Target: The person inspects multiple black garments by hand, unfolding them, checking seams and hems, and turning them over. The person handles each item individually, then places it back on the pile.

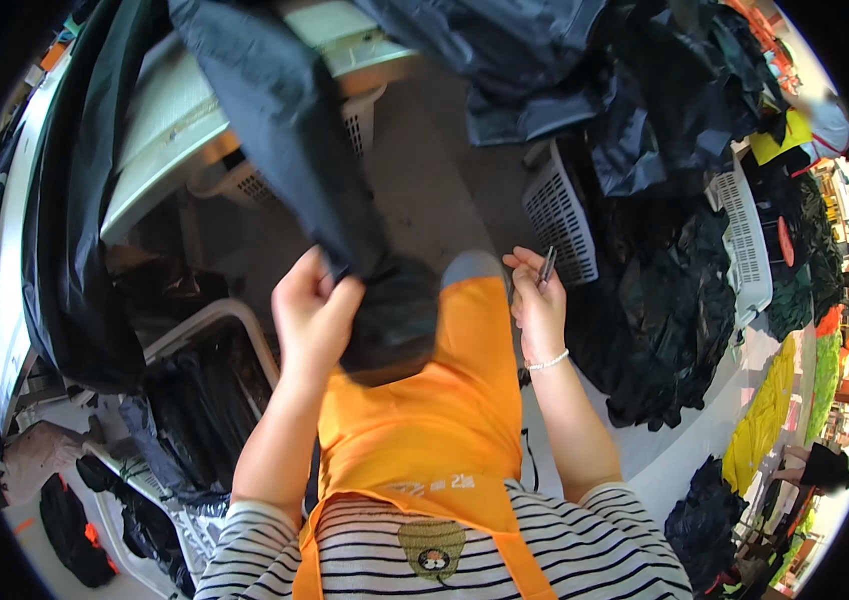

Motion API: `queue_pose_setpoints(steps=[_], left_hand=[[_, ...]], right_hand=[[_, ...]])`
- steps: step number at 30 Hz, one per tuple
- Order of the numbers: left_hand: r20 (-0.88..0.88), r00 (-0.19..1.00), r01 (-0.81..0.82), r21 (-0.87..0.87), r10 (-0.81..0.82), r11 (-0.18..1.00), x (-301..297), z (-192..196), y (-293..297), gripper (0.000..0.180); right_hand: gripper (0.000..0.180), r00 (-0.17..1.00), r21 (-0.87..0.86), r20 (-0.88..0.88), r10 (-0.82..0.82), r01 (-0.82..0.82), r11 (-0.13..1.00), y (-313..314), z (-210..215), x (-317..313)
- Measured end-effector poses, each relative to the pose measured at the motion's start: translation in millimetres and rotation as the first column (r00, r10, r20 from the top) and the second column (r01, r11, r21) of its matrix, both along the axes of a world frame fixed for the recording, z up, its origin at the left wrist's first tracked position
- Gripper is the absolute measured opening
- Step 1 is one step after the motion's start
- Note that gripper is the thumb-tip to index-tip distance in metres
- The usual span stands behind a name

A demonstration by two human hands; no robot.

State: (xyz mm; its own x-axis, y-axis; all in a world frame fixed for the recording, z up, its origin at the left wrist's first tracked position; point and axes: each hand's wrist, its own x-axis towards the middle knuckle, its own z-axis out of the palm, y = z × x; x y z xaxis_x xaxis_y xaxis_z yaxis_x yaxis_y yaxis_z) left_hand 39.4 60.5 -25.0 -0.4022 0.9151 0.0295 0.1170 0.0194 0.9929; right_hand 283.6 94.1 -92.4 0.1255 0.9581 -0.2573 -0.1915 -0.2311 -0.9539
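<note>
My left hand (314, 305) pinches the edge of a long dark garment piece (284, 130), shaped like a sleeve or trouser leg. It runs down from the light table at the upper left, and its loose, slightly blurred end (394, 320) hangs over my orange apron (424, 400). To the right of that end, apart from the cloth, my right hand (539, 310) is closed round a small slim metal tool (547, 264) that resembles thread snips. Part of the tool is hidden by my fingers.
A pale table edge (164, 180) curves across the upper left, with another dark garment (79, 200) draped over it. Grey plastic baskets (559, 215) stand at the right beside heaped dark clothing (644, 300). More clothes fill a white-rimmed basket (239, 310) at my left.
</note>
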Motion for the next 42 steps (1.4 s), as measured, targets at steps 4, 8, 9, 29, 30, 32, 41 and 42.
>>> queue_pose_setpoints(steps=[4,8,9,29,30,32,41,42], left_hand=[[-0.223,0.945,-0.255,-0.037,0.241,0.966,-62,1,-44,0.019],[-0.607,0.599,-0.444,0.293,0.523,0.847,-181,-7,-94,0.023],[-0.623,0.525,-0.519,0.306,0.58,0.798,-219,-11,-110,0.024],[0.514,0.779,0.2,0.338,-0.359,0.92,-61,48,-5,0.082],[0.681,0.676,0.137,0.257,-0.28,0.957,-56,53,0,0.077],[0.802,0.555,0.095,0.202,-0.221,0.975,-56,51,6,0.059],[0.586,0.807,-0.034,0.171,-0.074,0.985,-76,61,9,0.025],[0.502,0.863,-0.045,0.196,-0.061,0.98,-72,66,9,0.025]], right_hand=[[0.018,0.962,0.579,0.251,-0.11,-0.058,0.813,30,66,-12],[0.022,0.909,0.834,0.294,-0.296,-0.093,0.544,77,99,-22],[0.028,0.871,0.863,0.341,-0.353,-0.141,0.486,82,121,-31],[0.031,0.845,0.747,0.503,0.182,-0.531,0.399,8,135,-173],[0.031,0.836,0.747,0.52,0.175,-0.544,0.383,6,127,-174],[0.031,0.812,0.711,0.551,0.192,-0.577,0.402,1,123,-171],[0.043,0.821,0.826,0.553,-0.138,-0.519,0.22,26,170,-147],[0.043,0.72,0.743,0.667,-0.191,-0.623,0.243,30,177,-145]])
